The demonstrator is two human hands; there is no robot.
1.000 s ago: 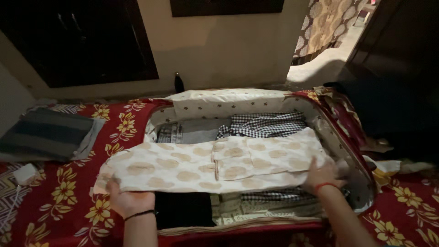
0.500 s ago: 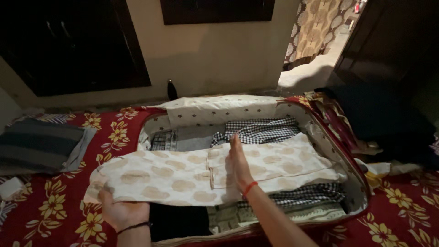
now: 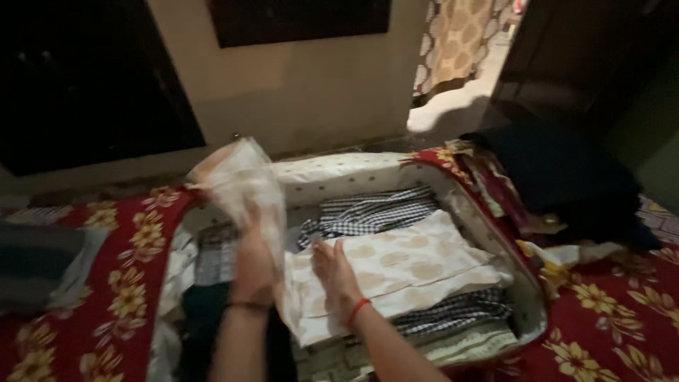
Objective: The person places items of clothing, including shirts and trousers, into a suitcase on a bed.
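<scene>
Open suitcase (image 3: pixel 527 311) on red floral bedspread (image 3: pixel 134 297). Cream spotted garment (image 3: pixel 396 265) atop clothes inside suitcase. Left hand (image 3: pixel 253 265) closed on garment's left half, lifted and blurred above suitcase's left side. Right hand (image 3: pixel 334 272) flat, fingers together, pressing garment at fold. Checked shirt (image 3: pixel 371 212) behind garment.

My left hand (image 3: pixel 253 263) is raised, with the forearm coming up from the bottom edge, and the fingers are closed in a grip; it looks blurred. A thin dark band sits on this wrist. My right hand (image 3: pixel 334 267) lies flat, palm down, fingers straight and together, pointing away from me. A red thread is around the right wrist. The two hands are near each other.
</scene>
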